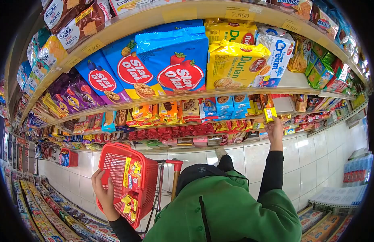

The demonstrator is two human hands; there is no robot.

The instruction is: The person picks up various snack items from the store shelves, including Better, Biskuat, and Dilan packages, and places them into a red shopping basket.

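Observation:
My right hand is stretched out to a lower shelf, its fingers closed at the bottom end of a small yellow and brown snack pack. My left hand is low on the left, with fingers apart at the near side of a red plastic shopping basket. Whether its fingertips touch the basket wall is hard to tell. Inside the basket lie a yellow and red biscuit pack and several small yellow packs.
Tall shelves curve across the front. Blue Slai O'lai packs and yellow Durian biscuit packs stand above the lower rows. A red-handled cart is beside the basket. Another red basket stands farther left on the tiled floor.

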